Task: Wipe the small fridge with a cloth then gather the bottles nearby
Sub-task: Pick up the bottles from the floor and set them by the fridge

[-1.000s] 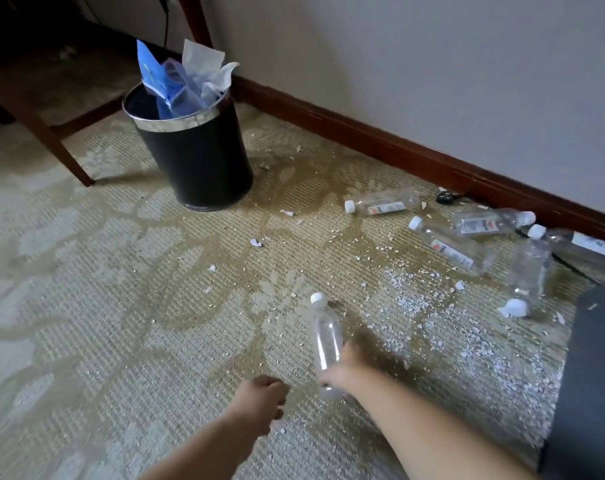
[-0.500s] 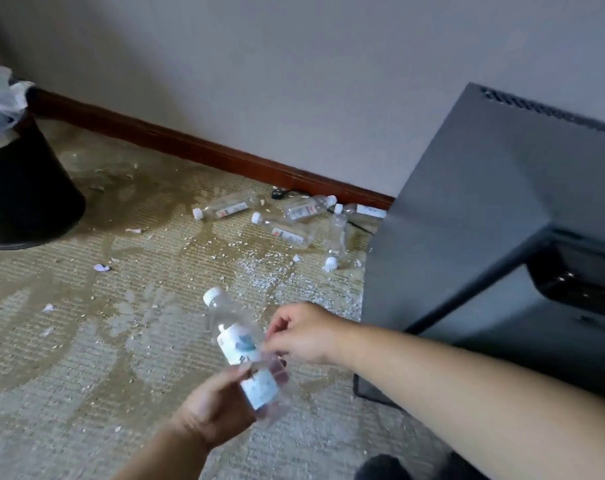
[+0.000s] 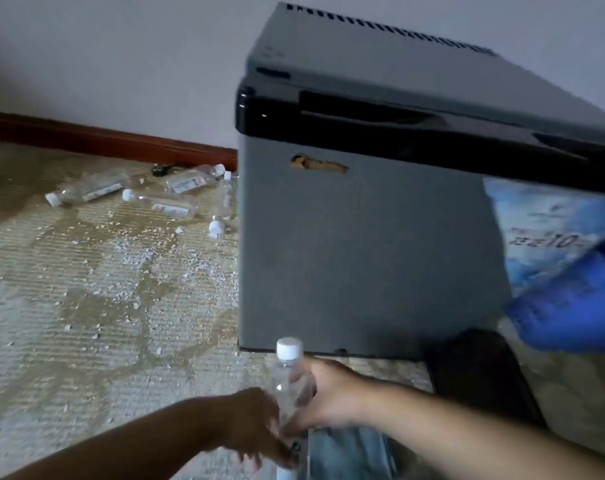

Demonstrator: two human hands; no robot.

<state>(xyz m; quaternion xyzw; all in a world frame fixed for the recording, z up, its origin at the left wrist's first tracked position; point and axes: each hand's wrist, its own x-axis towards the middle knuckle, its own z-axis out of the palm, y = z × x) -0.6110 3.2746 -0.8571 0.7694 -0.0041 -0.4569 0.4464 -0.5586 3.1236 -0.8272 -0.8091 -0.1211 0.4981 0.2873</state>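
The small grey fridge (image 3: 363, 244) with a black top band stands on the carpet, right of centre. In front of its base I hold an upright clear bottle (image 3: 287, 375) with a white cap. My right hand (image 3: 328, 400) grips its body. My left hand (image 3: 256, 424) touches its lower part from the left. Several more clear bottles lie on the carpet by the wall, among them a bottle (image 3: 86, 192), a bottle (image 3: 162, 204) and a bottle (image 3: 193, 180). No cloth is visible.
A blue and white plastic bag (image 3: 557, 261) hangs at the right, beside the fridge. A dark object (image 3: 481, 375) sits below it. White crumbs litter the carpet (image 3: 86, 306). A red-brown skirting board (image 3: 103, 143) runs along the wall. Something clear and shiny (image 3: 349, 455) lies under my hands.
The view swung right from the bin to the fridge front. The bottle went from my right hand alone to both hands and now stands upright near the fridge base.
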